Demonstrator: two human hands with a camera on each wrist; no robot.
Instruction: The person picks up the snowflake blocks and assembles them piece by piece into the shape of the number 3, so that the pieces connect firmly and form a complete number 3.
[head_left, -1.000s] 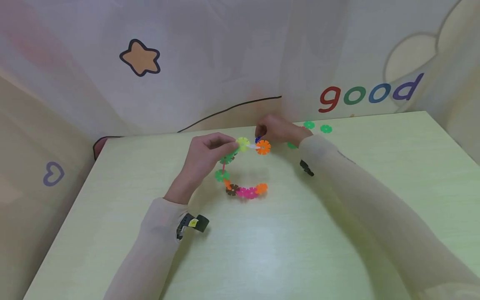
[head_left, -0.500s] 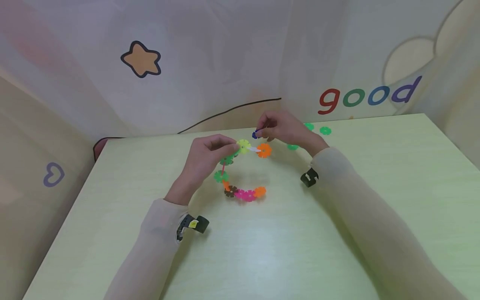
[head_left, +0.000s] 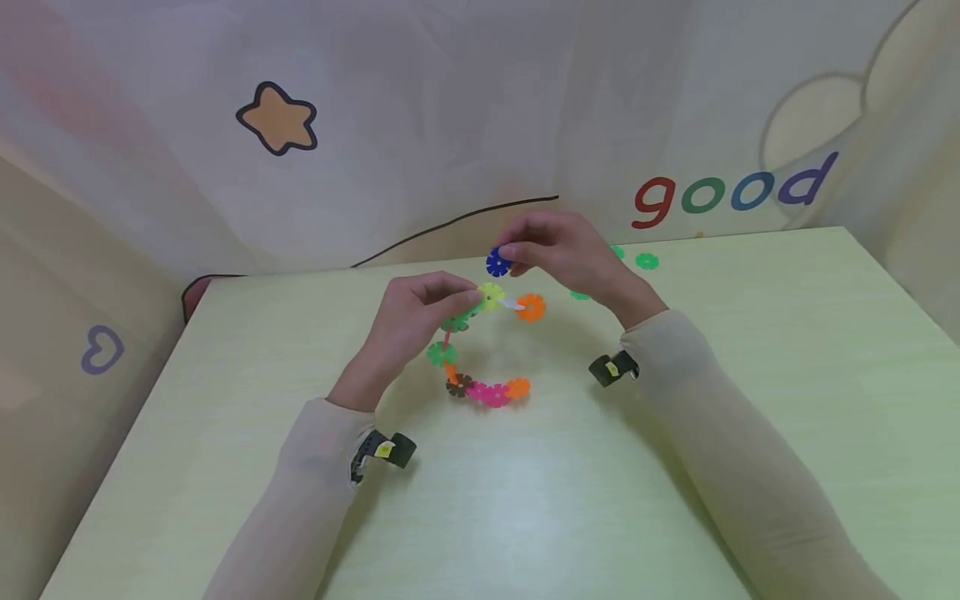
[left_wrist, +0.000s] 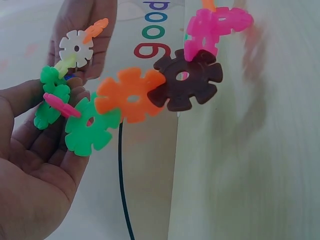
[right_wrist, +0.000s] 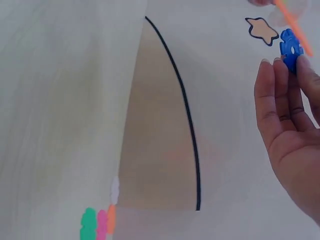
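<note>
In the head view my left hand (head_left: 420, 329) pinches a curved chain of interlocking notched discs near its yellow disc (head_left: 491, 297). Past the yellow one come a white disc (left_wrist: 76, 48) and an orange end disc (head_left: 531, 307). From the fingers the chain curls down through green, pink, orange, a brown disc (left_wrist: 185, 80) and pink ones to another orange disc (head_left: 518, 388). My right hand (head_left: 562, 254) holds a blue disc (head_left: 497, 262) between thumb and fingers, just above the yellow disc and apart from it in the head view.
Loose green discs (head_left: 647, 262) lie at the table's back edge, partly behind my right hand. In the right wrist view green, pink, orange and white discs (right_wrist: 115, 190) show at the bottom. A printed curtain (head_left: 450, 125) hangs behind the pale table (head_left: 525, 500).
My right hand has lifted the blue disc from the back of the table and brought it leftward, above the chain. My left hand stays nearly still with the chain.
</note>
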